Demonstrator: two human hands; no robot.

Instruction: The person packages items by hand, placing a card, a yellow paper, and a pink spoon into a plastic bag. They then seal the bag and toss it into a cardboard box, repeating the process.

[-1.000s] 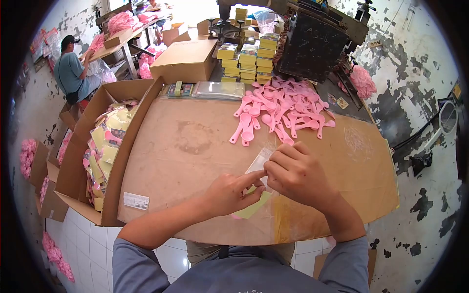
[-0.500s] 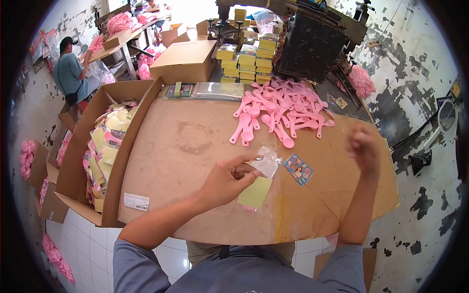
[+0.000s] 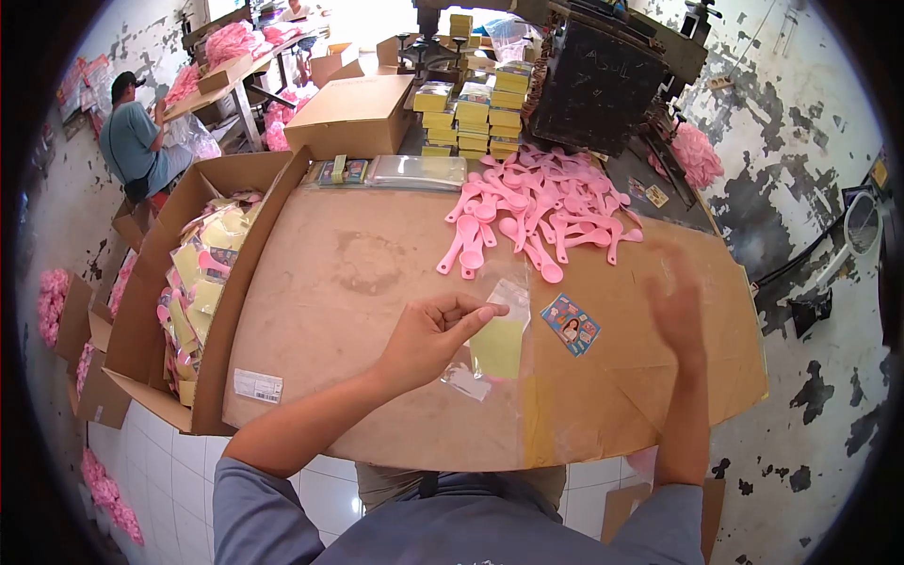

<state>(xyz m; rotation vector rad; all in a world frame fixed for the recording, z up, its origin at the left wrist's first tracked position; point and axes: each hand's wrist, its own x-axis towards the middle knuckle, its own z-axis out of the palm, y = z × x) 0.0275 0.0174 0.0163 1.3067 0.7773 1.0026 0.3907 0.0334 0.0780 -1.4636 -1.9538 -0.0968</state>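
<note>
My left hand (image 3: 443, 337) is closed in a pinch on a clear plastic bag (image 3: 511, 294), thumb and forefinger together at its side. Inside or behind the film shows a pale yellow card (image 3: 499, 348). Another glossy piece of clear film (image 3: 467, 384) lies just below that hand. To the right of the bag, a blue printed card (image 3: 571, 325) with a picture on it rests on the cardboard tabletop (image 3: 640, 330). Over the right part of the table, my right hand (image 3: 675, 306) is raised, its fingers smeared by motion. A heap of pink spoons (image 3: 541, 207) lies beyond both hands.
An open carton (image 3: 217, 363) full of packed cards and spoons stands left. Behind are stacked yellow-edged cards (image 3: 471, 113), a pile of clear bags (image 3: 414, 171), a closed box (image 3: 344, 118) and a black machine (image 3: 598, 89). A person (image 3: 137, 141) sits far left.
The bag and yellow card in my left hand have shifted slightly right and up, and film now shows below the hand. My right hand has moved a little left and down.
</note>
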